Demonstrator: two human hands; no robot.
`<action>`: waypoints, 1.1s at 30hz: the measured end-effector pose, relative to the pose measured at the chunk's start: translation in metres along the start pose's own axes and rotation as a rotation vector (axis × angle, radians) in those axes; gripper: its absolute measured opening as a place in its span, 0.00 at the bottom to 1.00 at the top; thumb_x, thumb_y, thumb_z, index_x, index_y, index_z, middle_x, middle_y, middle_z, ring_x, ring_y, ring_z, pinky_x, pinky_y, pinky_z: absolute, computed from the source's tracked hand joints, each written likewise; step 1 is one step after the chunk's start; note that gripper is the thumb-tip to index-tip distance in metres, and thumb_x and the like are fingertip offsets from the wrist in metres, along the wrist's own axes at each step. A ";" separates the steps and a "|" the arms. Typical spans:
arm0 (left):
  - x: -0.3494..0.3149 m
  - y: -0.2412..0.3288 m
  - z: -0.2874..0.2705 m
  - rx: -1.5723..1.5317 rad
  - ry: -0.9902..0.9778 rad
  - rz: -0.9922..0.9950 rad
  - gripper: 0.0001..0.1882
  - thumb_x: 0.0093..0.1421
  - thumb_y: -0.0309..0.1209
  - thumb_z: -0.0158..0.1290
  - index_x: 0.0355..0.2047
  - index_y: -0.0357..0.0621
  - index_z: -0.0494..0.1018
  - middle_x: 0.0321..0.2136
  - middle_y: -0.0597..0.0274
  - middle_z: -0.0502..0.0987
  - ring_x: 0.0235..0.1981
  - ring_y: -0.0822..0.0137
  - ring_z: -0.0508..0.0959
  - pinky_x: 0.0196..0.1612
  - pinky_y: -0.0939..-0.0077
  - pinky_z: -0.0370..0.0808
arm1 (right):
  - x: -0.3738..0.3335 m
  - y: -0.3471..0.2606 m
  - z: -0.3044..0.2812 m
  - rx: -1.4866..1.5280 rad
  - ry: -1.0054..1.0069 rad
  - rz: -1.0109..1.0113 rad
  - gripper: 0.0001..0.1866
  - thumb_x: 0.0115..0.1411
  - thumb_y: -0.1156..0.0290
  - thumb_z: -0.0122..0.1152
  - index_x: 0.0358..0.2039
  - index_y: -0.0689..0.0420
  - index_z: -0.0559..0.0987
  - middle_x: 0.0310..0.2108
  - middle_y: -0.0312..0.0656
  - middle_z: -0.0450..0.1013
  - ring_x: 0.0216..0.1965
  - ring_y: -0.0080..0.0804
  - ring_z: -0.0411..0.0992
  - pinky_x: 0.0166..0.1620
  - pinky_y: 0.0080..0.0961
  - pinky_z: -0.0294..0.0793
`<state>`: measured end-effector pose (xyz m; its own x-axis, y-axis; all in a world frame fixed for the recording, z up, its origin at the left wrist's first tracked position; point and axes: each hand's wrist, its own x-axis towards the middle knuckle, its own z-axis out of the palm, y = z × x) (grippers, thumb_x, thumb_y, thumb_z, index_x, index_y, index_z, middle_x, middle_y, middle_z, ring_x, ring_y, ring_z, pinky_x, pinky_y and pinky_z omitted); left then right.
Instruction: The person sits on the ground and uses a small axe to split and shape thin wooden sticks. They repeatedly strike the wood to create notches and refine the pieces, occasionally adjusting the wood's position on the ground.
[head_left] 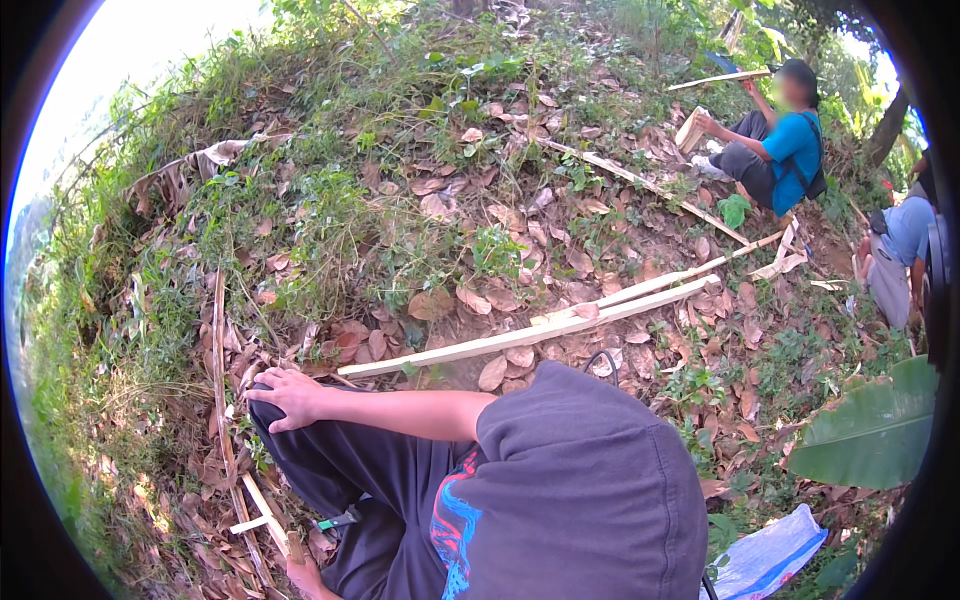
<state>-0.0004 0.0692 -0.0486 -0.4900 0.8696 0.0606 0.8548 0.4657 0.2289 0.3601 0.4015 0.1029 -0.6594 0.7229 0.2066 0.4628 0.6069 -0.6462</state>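
My right hand (pixel 283 398) rests on my raised knee in dark trousers, its fingers spread and nothing held. At the lower edge, my left hand (pixel 308 577), partly cut off by the frame, is closed round a brown wooden piece (pixel 295 548); whether this is a handle or a stick end is unclear. A pale wooden strip (pixel 262 500) runs up and left from it, with a short pale piece (pixel 250 524) lying across. Beside my leg is a tool with a green and dark handle (pixel 340 519), partly hidden.
Long pale split poles (pixel 520 340) lie on the leaf-covered slope past my knee. A brown pole (pixel 220 370) lies at left. A seated person in blue (pixel 795 155) holds a blade and wood; another person (pixel 895 255) sits at right. A white-blue sack (pixel 770 555) lies near me.
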 end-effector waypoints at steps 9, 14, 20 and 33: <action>0.009 0.018 -0.041 -0.104 -0.070 -0.185 0.19 0.57 0.38 0.61 0.37 0.29 0.76 0.33 0.39 0.78 0.35 0.40 0.77 0.41 0.50 0.71 | 0.008 -0.007 0.004 0.011 -0.050 -0.006 0.45 0.53 0.44 0.66 0.69 0.41 0.61 0.68 0.51 0.55 0.68 0.54 0.53 0.69 0.51 0.54; 0.007 0.017 -0.044 -0.142 -0.043 -0.145 0.20 0.57 0.39 0.61 0.38 0.30 0.76 0.33 0.39 0.78 0.35 0.39 0.76 0.41 0.50 0.71 | 0.009 -0.028 -0.018 -0.063 -0.028 0.116 0.44 0.53 0.45 0.67 0.68 0.41 0.62 0.65 0.49 0.59 0.67 0.53 0.55 0.68 0.53 0.55; 0.019 0.019 -0.034 -0.168 -0.053 -0.080 0.21 0.57 0.40 0.61 0.39 0.30 0.76 0.33 0.38 0.78 0.35 0.39 0.76 0.42 0.50 0.71 | -0.016 -0.032 -0.023 -0.125 0.116 0.075 0.41 0.54 0.48 0.67 0.67 0.43 0.64 0.63 0.50 0.61 0.67 0.52 0.55 0.67 0.53 0.56; 0.063 0.072 -0.042 -0.184 -0.053 -0.046 0.23 0.58 0.42 0.60 0.41 0.30 0.76 0.34 0.38 0.78 0.36 0.39 0.76 0.43 0.50 0.71 | -0.009 -0.039 -0.010 -0.145 0.192 0.081 0.38 0.52 0.52 0.68 0.63 0.47 0.69 0.60 0.51 0.62 0.63 0.53 0.58 0.64 0.52 0.59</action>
<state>0.0230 0.1502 0.0125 -0.5137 0.8580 -0.0042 0.7838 0.4713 0.4045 0.3535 0.3747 0.1337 -0.4987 0.8121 0.3029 0.5988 0.5755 -0.5571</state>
